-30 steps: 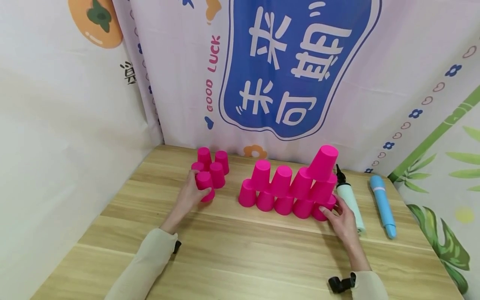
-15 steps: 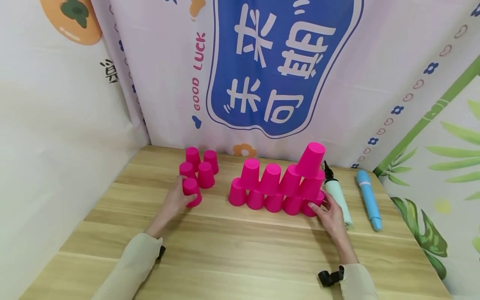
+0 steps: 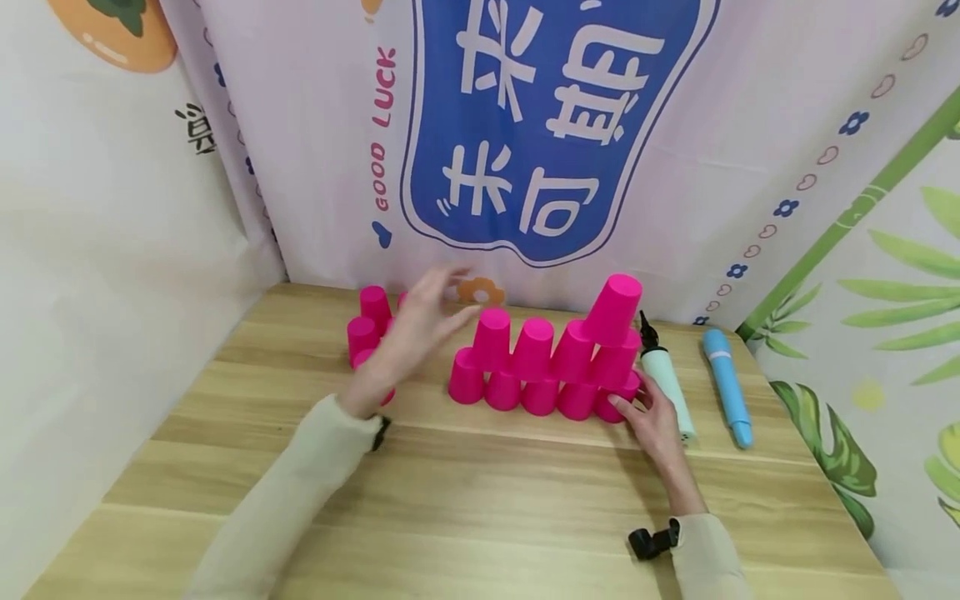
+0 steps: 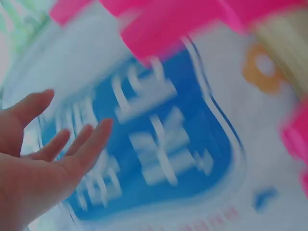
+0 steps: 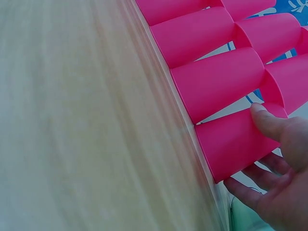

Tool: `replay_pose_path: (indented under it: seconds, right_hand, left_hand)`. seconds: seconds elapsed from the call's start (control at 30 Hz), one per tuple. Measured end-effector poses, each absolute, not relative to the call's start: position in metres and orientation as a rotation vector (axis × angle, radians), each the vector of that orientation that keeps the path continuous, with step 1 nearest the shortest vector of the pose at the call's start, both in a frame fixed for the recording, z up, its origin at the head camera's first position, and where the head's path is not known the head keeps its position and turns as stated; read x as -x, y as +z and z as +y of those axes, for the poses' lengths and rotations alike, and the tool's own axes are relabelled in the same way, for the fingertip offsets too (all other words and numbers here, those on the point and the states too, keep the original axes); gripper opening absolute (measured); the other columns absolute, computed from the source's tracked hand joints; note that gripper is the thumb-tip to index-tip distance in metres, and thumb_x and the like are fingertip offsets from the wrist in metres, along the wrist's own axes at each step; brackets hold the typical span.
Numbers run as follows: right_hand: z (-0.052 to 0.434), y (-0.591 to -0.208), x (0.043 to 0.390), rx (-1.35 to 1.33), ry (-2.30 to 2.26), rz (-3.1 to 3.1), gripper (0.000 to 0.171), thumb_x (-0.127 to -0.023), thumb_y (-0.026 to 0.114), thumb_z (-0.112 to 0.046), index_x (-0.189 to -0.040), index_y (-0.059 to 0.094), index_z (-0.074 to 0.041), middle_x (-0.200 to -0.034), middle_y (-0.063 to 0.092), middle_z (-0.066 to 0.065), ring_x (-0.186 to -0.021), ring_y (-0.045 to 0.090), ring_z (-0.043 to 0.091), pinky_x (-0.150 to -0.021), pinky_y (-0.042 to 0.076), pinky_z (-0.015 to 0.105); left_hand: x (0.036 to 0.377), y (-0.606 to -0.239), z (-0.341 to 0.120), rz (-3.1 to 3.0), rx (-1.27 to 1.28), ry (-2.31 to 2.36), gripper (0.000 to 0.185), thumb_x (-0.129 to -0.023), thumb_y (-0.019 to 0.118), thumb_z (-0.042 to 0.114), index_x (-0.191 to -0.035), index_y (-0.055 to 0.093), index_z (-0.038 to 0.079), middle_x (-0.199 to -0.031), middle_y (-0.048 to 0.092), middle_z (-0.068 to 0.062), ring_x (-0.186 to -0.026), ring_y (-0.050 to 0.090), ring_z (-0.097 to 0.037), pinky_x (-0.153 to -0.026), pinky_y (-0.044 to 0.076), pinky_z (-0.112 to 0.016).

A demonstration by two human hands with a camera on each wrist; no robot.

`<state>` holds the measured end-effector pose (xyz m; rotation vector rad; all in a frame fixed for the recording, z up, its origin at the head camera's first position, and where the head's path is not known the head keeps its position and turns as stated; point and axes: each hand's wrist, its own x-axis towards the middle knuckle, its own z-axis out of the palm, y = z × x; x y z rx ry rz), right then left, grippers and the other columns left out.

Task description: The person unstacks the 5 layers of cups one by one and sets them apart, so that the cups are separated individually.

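Note:
Upside-down pink plastic cups stand in a stack (image 3: 539,398) at the middle right, with a bottom row, a second row and a single top cup (image 3: 613,308) at the right end. My right hand (image 3: 655,425) grips the bottom row's rightmost cup (image 5: 231,142), thumb on one side and fingers on the other. My left hand (image 3: 420,329) is raised between the loose cups (image 3: 363,335) and the stack, fingers spread, nothing in it. Its palm and loosely extended fingers (image 4: 91,144) show in the left wrist view. The left hand and wrist hide part of the loose cups.
Right of the stack lie a pale green hand pump (image 3: 667,387) with a black nozzle and a blue pen-shaped tube (image 3: 727,387). Printed cloth (image 3: 330,167) hangs behind the wooden table (image 3: 480,508), and a white wall (image 3: 97,250) borders its left side.
My left hand has let go of the front loose cup and moved up and right toward the stack. The right hand keeps its grip on the bottom-row end cup.

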<state>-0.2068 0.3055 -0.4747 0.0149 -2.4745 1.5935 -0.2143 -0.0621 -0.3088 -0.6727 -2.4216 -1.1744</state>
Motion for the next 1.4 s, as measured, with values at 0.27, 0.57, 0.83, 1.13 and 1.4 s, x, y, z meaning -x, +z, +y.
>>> replay_pose_path:
  seconds: [0.27,0.57,0.83,1.13,1.4]
  right_hand:
    - [0.304,-0.474,0.202,-0.029,1.611,-2.467,0.064,-0.087,0.073,-0.019,-0.143,0.043,-0.007,-0.137,0.051,0.017,-0.122,0.052,0.034,-0.086,0.046,0.013]
    - [0.308,-0.465,0.207,-0.036,1.588,-2.448,0.063,-0.088,0.072,-0.018,-0.143,0.043,-0.010,-0.135,0.052,0.015,-0.121,0.052,0.033,-0.090,0.049,0.022]
    - [0.307,-0.467,0.204,-0.027,1.613,-2.463,0.065,-0.087,0.072,-0.018,-0.145,0.042,-0.012,-0.137,0.051,0.014,-0.121,0.052,0.032,-0.096,0.048,0.040]
    - [0.303,-0.468,0.206,-0.056,1.618,-2.457,0.063,-0.086,0.073,-0.014,-0.142,0.044,-0.007,-0.133,0.052,0.019,-0.121,0.053,0.037,-0.097,0.046,0.046]
    - [0.292,-0.440,0.189,-0.043,1.618,-2.448,0.060,-0.086,0.069,-0.001,-0.140,0.043,0.003,-0.131,0.051,0.028,-0.118,0.052,0.045,-0.098,0.044,0.053]
  left_hand:
    - [0.241,-0.300,0.032,-2.440,1.008,-1.418,0.077,-0.084,0.075,0.022,-0.147,0.031,0.014,-0.140,0.042,-0.009,-0.126,0.047,-0.024,-0.094,0.050,-0.033]
    - [0.253,-0.294,0.083,-2.499,1.008,-1.601,0.091,-0.082,0.076,0.034,-0.152,0.020,0.021,-0.146,0.038,-0.006,-0.132,0.042,-0.023,-0.098,0.048,-0.038]
    - [0.252,-0.301,0.097,-2.578,0.906,-1.646,0.085,-0.084,0.074,0.034,-0.150,0.024,0.016,-0.143,0.043,-0.007,-0.127,0.046,-0.025,-0.095,0.049,-0.042]
    - [0.253,-0.308,0.101,-2.576,0.824,-1.681,0.076,-0.084,0.074,0.036,-0.145,0.032,0.017,-0.131,0.052,-0.005,-0.117,0.052,-0.021,-0.086,0.053,-0.034]
    - [0.256,-0.314,0.107,-2.541,0.807,-1.591,0.060,-0.089,0.070,0.027,-0.139,0.040,0.012,-0.127,0.055,-0.005,-0.111,0.055,-0.019,-0.085,0.052,-0.027]
